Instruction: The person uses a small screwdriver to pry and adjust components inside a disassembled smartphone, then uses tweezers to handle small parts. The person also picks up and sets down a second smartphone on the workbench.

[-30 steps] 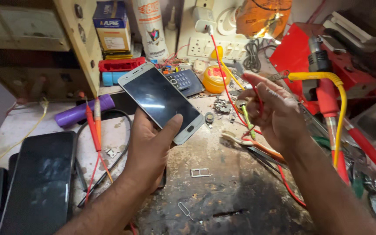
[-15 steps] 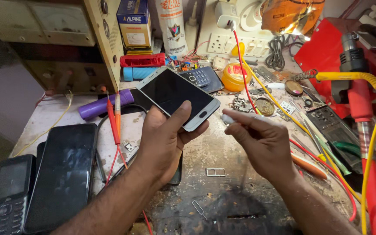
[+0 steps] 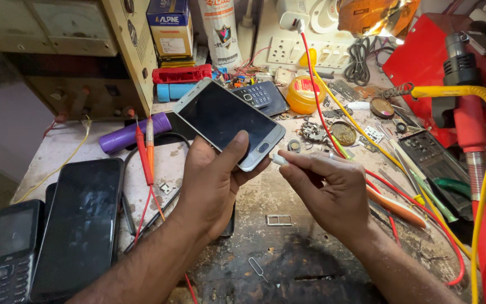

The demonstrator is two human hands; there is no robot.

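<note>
The left hand clamps a phone, thumb on the screen. The right hand pinches a white plug just beside the phone's lower end. The phone's long axis runs from there up-left.

Both hands and forearms are bare, with no sleeves, gloves, rings or watch.

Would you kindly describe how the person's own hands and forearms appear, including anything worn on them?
Both the left hand and the right hand are bare: no gloves, rings, watch or wristband show. The forearms are uncovered too, with no sleeves in view.
</note>
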